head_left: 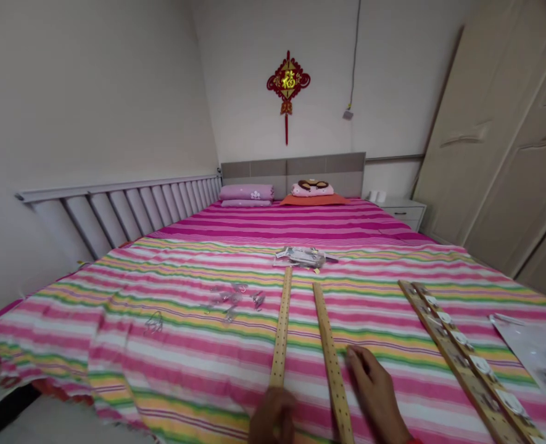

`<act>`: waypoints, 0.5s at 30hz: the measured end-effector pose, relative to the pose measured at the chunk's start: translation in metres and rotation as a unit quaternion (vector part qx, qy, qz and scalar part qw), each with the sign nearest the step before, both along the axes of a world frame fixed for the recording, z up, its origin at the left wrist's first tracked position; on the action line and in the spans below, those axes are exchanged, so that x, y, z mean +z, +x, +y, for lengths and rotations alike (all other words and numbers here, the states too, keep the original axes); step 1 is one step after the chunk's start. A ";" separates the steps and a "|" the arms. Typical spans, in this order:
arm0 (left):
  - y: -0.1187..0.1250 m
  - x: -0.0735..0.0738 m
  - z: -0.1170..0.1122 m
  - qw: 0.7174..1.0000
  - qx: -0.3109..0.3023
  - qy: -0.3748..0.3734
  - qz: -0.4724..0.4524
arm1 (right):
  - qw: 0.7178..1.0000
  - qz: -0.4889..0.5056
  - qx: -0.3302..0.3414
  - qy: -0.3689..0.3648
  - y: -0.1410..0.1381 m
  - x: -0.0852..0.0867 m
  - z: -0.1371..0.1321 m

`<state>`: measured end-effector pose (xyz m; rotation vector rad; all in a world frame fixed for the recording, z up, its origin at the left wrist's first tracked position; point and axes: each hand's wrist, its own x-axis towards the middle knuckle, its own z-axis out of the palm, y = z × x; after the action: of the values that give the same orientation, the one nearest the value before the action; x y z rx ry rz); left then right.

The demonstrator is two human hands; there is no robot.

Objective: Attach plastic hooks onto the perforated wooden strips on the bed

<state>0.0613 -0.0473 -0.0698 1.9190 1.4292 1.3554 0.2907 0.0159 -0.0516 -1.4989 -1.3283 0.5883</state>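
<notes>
Two narrow wooden strips with rows of small holes lie on the striped bedspread, the left strip (282, 330) and the right strip (332, 357). My left hand (273, 417) is closed around the near end of the left strip, slightly blurred. Just right of the right strip is my right hand (377, 388), its fingers curled in; what they hold, if anything, is hidden. Beyond the strips lies a clear plastic packet (303, 256). Small plastic bags (231, 299) with metal bits are scattered to the left, near some thin wire pieces (153, 322).
At right lie two more wooden strips (453, 351) bearing round white pieces, beside a clear plastic bag (538, 357). The bedspread (184, 376) looks wrinkled. A bed rail (110, 216) runs along the left; folded bedding (246, 194) sits by the headboard.
</notes>
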 end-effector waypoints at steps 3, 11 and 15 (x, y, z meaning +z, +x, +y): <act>-0.020 0.030 0.046 0.998 0.055 -0.001 -0.043 | 0.999 0.042 -0.032 0.013 0.000 -0.011 0.004; -0.049 0.036 0.147 0.982 0.176 0.014 -0.067 | 0.995 0.090 -0.040 0.005 0.000 -0.012 -0.003; -0.050 0.026 0.170 0.977 0.206 0.040 -0.033 | 0.994 0.104 -0.038 -0.005 0.007 -0.013 0.000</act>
<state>0.0113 0.1223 -0.0439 1.6615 1.8354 1.6612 0.2974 0.0160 -0.0647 -1.4471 -1.1048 0.6848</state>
